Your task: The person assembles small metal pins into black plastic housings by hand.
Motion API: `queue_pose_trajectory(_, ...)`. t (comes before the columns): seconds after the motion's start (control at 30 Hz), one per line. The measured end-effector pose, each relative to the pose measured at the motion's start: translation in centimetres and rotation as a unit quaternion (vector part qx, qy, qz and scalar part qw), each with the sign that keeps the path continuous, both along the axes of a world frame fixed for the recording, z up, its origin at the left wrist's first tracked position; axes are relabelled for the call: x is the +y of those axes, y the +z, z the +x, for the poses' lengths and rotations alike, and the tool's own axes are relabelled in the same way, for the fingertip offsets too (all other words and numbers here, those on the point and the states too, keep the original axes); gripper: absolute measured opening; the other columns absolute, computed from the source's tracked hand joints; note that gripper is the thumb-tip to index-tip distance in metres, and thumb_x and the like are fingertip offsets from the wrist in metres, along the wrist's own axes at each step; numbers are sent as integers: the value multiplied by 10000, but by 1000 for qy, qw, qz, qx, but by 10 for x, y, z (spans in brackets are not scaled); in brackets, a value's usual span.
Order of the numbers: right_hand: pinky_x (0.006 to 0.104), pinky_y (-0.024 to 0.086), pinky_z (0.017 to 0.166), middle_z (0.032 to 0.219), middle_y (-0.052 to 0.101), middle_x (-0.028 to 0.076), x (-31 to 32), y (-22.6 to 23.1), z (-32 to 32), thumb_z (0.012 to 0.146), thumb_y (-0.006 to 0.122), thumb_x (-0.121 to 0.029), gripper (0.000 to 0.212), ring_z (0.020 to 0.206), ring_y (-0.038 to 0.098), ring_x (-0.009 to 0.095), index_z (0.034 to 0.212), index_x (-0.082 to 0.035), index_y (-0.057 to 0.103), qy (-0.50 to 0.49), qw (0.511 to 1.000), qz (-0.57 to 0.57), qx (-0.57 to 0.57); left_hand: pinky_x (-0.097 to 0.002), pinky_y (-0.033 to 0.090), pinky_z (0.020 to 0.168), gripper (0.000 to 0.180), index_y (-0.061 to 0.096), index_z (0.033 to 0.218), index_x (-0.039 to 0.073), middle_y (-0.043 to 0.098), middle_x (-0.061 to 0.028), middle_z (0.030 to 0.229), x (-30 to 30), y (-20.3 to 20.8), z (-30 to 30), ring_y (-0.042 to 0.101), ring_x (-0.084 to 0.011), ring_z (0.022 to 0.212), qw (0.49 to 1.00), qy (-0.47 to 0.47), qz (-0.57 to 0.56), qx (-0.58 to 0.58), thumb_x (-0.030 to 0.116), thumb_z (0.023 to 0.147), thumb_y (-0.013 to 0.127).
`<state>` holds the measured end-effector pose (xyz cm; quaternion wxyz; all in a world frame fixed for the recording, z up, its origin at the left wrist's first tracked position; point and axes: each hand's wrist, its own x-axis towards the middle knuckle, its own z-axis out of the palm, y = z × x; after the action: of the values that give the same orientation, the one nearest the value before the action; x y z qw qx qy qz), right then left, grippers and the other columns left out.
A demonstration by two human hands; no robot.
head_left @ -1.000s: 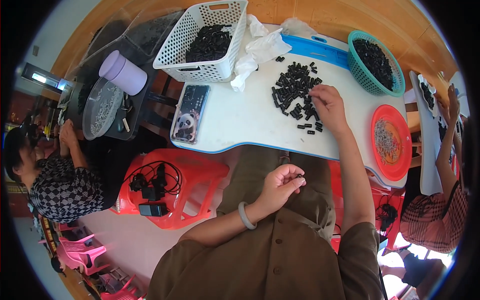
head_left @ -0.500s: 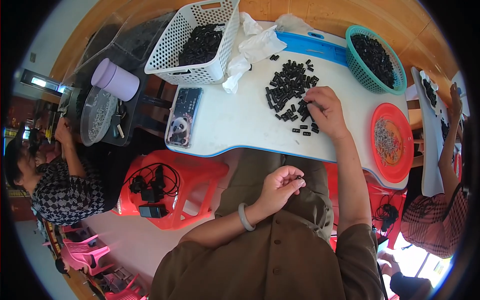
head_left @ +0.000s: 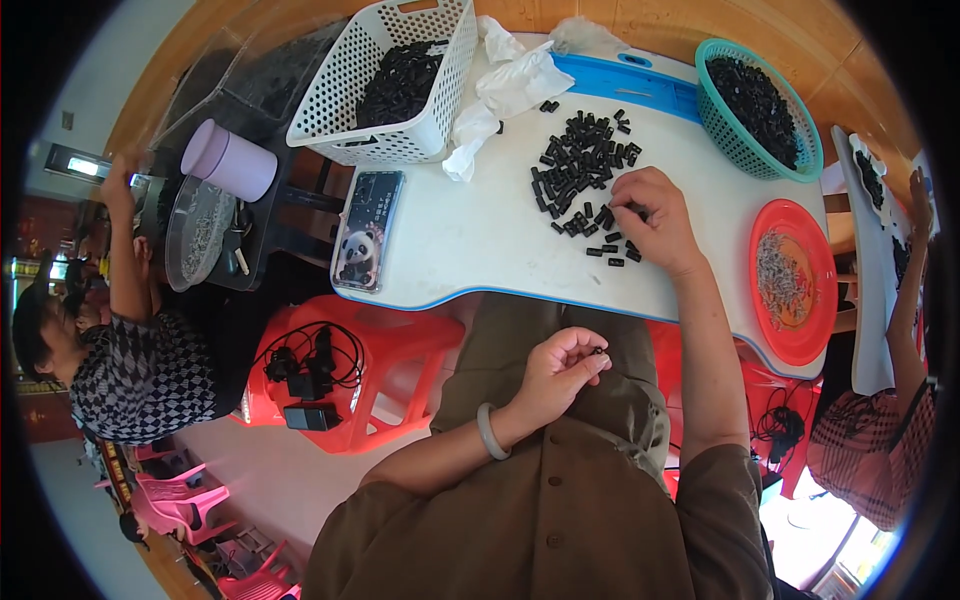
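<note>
A loose pile of small black cylindrical parts (head_left: pixel 580 155) lies on the white table (head_left: pixel 470 240). My right hand (head_left: pixel 655 222) is at the pile's near right edge, its fingers bent together with a dark part showing between thumb and fingertips. Several more parts lie just below those fingertips. Over my lap, below the table edge, my left hand (head_left: pixel 565 375) pinches a small black part (head_left: pixel 599 351) between thumb and forefinger; most of that part is hidden.
Black parts fill a white basket (head_left: pixel 385 140) and a green basket (head_left: pixel 712 125). A red plate (head_left: pixel 822 290) holds small silvery pieces. A phone (head_left: pixel 368 232) lies at the table's left. Cables and adapters sit on a red stool (head_left: pixel 385 350). Co-workers (head_left: pixel 150 370) sit either side.
My right hand stays by the pile, and a few parts beneath its fingertips have shifted. My left hand keeps its pinch. The co-worker on the left has raised an arm.
</note>
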<state>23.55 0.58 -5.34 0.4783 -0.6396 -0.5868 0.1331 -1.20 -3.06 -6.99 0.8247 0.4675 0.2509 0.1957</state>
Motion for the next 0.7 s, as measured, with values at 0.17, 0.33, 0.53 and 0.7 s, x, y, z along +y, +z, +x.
queue_pose_trajectory(0.17, 321, 475, 749, 882, 613, 88, -1, 1, 3, 632, 605, 3, 98, 878, 563, 243, 726, -24, 614, -23, 998, 16, 60, -204, 481, 633, 145, 556, 1031, 2, 630, -49, 863, 1, 2, 0, 586, -69, 754, 1000, 3, 3, 3, 54, 898, 588)
queue_pose_trajectory(0.33, 331, 471, 795, 896, 615, 103, 1, 5, 1, 627, 597, 28, 105, 914, 556, 267, 722, -16, 607, 6, 992, 12, -127, -206, 479, 634, 155, 557, 1035, 0, 629, -49, 864, 1, 4, -1, 582, -69, 746, 1000, 3, 3, 0, 56, 895, 592)
queue_pose_trajectory(0.53, 309, 444, 800, 931, 609, 86, 3, -6, 6, 667, 537, 77, 134, 929, 550, 232, 755, -6, 594, -20, 999, 15, -30, -206, 481, 635, 156, 558, 1034, -3, 627, -50, 865, 2, 2, 0, 581, -69, 744, 1000, 4, 4, -1, 52, 891, 592)
queue_pose_trajectory(0.7, 307, 468, 780, 894, 617, 101, 3, -12, 13, 675, 501, 80, 178, 887, 577, 240, 775, -17, 611, -82, 995, 39, 29, -209, 483, 635, 152, 560, 1030, -5, 627, -52, 866, 4, 3, 3, 582, -72, 745, 1000, 3, 6, 1, 50, 891, 592)
